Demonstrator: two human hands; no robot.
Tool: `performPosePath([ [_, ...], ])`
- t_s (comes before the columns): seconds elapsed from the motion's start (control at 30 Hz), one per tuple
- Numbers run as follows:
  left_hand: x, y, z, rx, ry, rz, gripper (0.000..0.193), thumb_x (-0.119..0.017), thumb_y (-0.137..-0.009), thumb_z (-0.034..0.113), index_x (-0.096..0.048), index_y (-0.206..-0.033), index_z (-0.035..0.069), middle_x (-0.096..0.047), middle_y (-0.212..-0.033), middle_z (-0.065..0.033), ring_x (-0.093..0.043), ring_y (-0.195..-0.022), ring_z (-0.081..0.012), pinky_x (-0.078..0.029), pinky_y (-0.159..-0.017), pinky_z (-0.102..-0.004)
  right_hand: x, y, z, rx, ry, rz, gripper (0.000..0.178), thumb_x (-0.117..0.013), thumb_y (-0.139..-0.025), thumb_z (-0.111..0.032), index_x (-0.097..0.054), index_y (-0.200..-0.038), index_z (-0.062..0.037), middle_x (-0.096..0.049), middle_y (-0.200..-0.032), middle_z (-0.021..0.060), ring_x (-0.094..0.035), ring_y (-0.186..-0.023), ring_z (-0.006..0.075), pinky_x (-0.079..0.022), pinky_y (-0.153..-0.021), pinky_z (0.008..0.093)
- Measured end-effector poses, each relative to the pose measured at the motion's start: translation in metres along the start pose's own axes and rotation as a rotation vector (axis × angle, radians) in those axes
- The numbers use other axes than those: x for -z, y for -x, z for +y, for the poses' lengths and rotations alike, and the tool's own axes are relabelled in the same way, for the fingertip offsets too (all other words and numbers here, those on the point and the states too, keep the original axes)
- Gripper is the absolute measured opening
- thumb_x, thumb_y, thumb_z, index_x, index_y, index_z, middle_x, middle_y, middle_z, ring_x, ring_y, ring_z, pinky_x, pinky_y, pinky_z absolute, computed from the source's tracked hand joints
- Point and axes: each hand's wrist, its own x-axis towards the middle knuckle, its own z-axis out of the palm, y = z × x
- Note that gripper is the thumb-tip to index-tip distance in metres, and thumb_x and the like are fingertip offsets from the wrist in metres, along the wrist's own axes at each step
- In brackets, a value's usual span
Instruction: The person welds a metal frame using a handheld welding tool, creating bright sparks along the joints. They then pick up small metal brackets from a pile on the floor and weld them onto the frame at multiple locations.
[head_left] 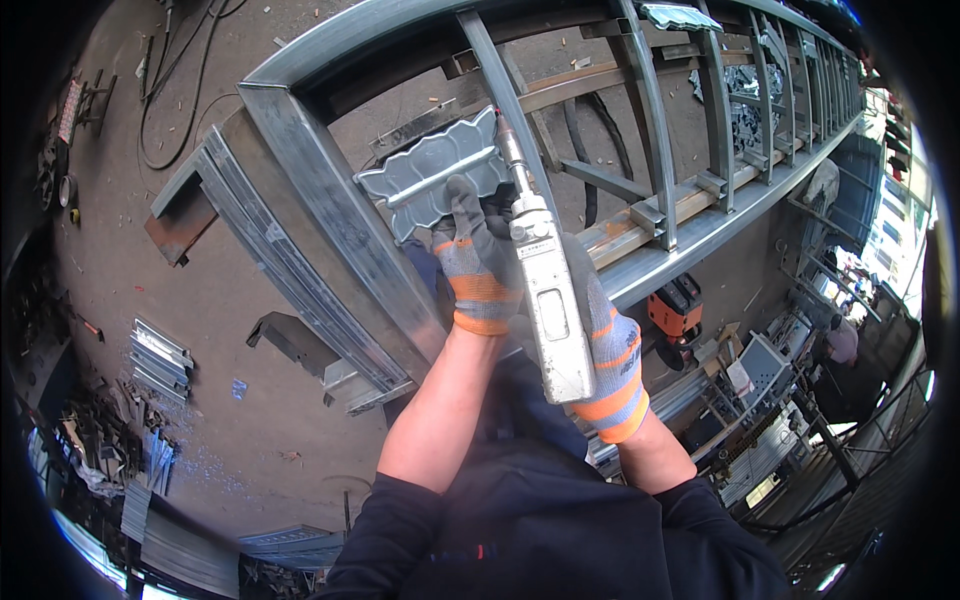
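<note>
My left hand (pixel 470 250), in a grey and orange work glove, holds a stamped leaf-shaped metal plate (pixel 430 165) from below, its thumb on the plate's face. The plate has scalloped edges and a raised rib along its middle. In my right hand (pixel 610 350), gloved alike, is a white laser welding gun (pixel 550 310) with a narrow metal nozzle. Its tip is at the plate's right end, beside a crossbar (pixel 495 80) of a large steel frame (pixel 330 190); a small red spot shows there. Most of my right fingers are hidden behind the gun.
Along the frame's far right run several upright bars (pixel 715 130); another ornamental plate (pixel 680 17) lies on top. An orange machine (pixel 676 308) stands on the floor to the right. Metal offcuts (pixel 160 360) lie at left, a cable (pixel 150 110) at far left. Another person (pixel 843 340) is far right.
</note>
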Motion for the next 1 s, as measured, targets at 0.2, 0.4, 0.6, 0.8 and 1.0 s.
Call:
performPosePath([
  [0.2, 0.002, 0.002, 0.009, 0.294, 0.202, 0.017, 0.034, -0.064, -0.113, 0.035, -0.068, -0.094, 0.007, -0.065, -0.072, -0.0002, -0.057, -0.059, -0.0062, -0.044, -0.054, -0.0245, 0.001, 0.003, 0.001, -0.029, -0.016, -0.023, 0.051, -0.075, -0.099, -0.004, -0.059, -0.147, 0.0005, -0.074, -0.129, 0.0099, -0.072, -0.114, 0.0157, -0.06, -0.095, 0.0301],
  [0.4, -0.002, -0.002, -0.003, 0.24, 0.46, -0.018, 0.033, -0.064, -0.113, 0.035, -0.068, -0.098, 0.006, -0.068, -0.08, -0.0035, -0.06, -0.065, -0.0076, -0.047, -0.057, -0.0251, 0.003, 0.005, -0.002, -0.032, -0.075, -0.025, 0.052, -0.074, -0.099, -0.001, -0.057, -0.148, 0.0005, -0.073, -0.132, 0.0096, -0.072, -0.114, 0.0161, -0.059, -0.095, 0.0297],
  [0.6, 0.001, -0.004, -0.022, 0.271, 0.443, -0.025, 0.035, -0.061, -0.114, 0.035, -0.068, -0.1, 0.004, -0.071, -0.084, -0.0049, -0.062, -0.068, -0.0083, -0.048, -0.059, -0.0255, 0.001, 0.002, 0.001, 0.042, 0.014, -0.005, 0.05, -0.077, -0.094, -0.002, -0.062, -0.142, 0.0, -0.075, -0.126, 0.0107, -0.074, -0.11, 0.0191, -0.059, -0.092, 0.0317],
  [0.8, 0.003, 0.0, -0.012, -0.3, -0.13, -0.035, 0.038, -0.058, -0.115, 0.036, -0.069, -0.102, 0.002, -0.072, -0.085, -0.0055, -0.062, -0.069, -0.0076, -0.047, -0.06, -0.0247, 0.002, 0.003, 0.005, 0.094, 0.078, 0.016, 0.05, -0.077, -0.094, -0.003, -0.062, -0.142, -0.0002, -0.075, -0.125, 0.0115, -0.074, -0.11, 0.0206, -0.059, -0.093, 0.0331],
  [1.0, 0.001, -0.002, -0.004, 0.153, 0.24, -0.039, 0.041, -0.056, -0.117, 0.037, -0.071, -0.1, 0.002, -0.072, -0.079, -0.0044, -0.063, -0.065, -0.0071, -0.048, -0.057, -0.0246, -0.002, -0.004, 0.001, 0.151, 0.064, 0.044, 0.061, -0.08, -0.094, -0.004, -0.056, -0.15, 0.0005, -0.073, -0.13, 0.0129, -0.074, -0.113, 0.0228, -0.057, -0.096, 0.0334],
])
